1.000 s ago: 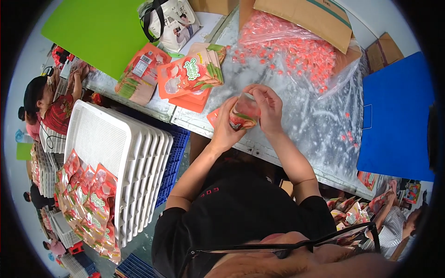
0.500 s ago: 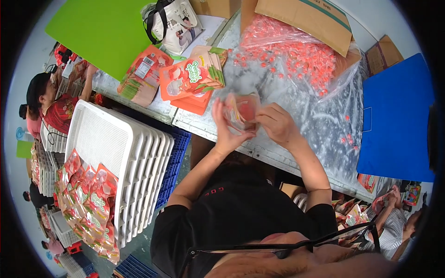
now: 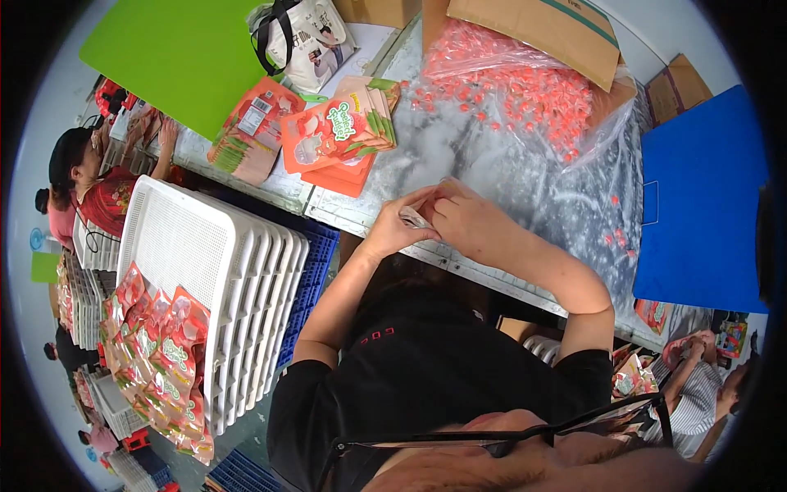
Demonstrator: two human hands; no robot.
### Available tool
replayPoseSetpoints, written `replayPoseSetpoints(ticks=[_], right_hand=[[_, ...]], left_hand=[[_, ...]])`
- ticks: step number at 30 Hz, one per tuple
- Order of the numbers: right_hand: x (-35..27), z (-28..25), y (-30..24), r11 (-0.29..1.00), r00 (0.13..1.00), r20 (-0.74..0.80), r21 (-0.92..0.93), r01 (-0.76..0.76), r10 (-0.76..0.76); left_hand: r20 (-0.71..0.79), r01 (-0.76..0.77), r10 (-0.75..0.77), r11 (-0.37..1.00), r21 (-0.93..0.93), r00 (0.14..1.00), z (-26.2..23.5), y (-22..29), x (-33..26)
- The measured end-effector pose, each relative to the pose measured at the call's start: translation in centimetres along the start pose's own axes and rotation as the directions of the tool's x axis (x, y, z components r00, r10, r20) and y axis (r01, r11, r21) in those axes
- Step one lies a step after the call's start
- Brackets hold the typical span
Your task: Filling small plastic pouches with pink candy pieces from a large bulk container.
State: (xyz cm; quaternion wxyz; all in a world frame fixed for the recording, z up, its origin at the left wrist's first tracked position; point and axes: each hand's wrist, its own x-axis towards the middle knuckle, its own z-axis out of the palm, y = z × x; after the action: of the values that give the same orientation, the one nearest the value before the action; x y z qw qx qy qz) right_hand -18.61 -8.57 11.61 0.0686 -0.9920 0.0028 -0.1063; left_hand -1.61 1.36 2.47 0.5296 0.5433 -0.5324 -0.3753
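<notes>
At the near edge of the metal table, my left hand (image 3: 393, 226) is closed round a small plastic pouch (image 3: 415, 218). Only a shiny piece of the pouch shows between thumb and fingers. My right hand (image 3: 466, 215) presses against it from the right, fingers curled in and closed at its edge, with the fingertips mostly hidden. Just beyond my left hand lies a stack of flat red and tan printed pouches (image 3: 340, 131). Beside it is another pouch stack (image 3: 258, 131), back side up.
A cardboard box (image 3: 541, 33) spills a clear bag of small red wrapped pieces (image 3: 533, 90) over the table (image 3: 557, 221). A blue panel (image 3: 701, 205) stands right, a green board (image 3: 172, 66) far left. Stacked white trays (image 3: 184, 221) hold filled pouches (image 3: 160, 361). Co-workers sit on both sides.
My right hand has moved left and turned over the pouch, its forearm swinging across. The pouch, spread and visible before, is now mostly covered by my hands.
</notes>
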Motion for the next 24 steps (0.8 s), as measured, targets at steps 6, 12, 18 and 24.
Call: replayPoseSetpoints(ticks=[6, 12, 18, 24], right_hand=[[3.0, -0.2, 0.6, 0.986, 0.798, 0.599, 0.088, -0.143, 0.062], [1.3, -1.8, 0.3, 0.959, 0.998, 0.021, 0.277, -0.062, 0.058], [-2.4, 2.9, 3.2, 0.549, 0.744, -0.125, 0.756, -0.357, 0.656], [-2.8, 7.5, 3.1, 0.19, 0.638, 0.018, 0.948, -0.256, 0.77]], left_hand=[[0.005, -0.038, 0.038, 0.992, 0.119, 0.999, 1.3, 1.3, -0.2], [-0.096, 0.185, -0.22, 0.941, -0.282, 0.971, 0.3, 1.0, -0.4], [-0.235, 0.049, -0.128, 0.948, -0.315, 0.964, 0.5, 0.8, 0.2], [-0.117, 0.129, -0.28, 0.725, -0.677, 0.953, 0.1, -0.3, -0.6]])
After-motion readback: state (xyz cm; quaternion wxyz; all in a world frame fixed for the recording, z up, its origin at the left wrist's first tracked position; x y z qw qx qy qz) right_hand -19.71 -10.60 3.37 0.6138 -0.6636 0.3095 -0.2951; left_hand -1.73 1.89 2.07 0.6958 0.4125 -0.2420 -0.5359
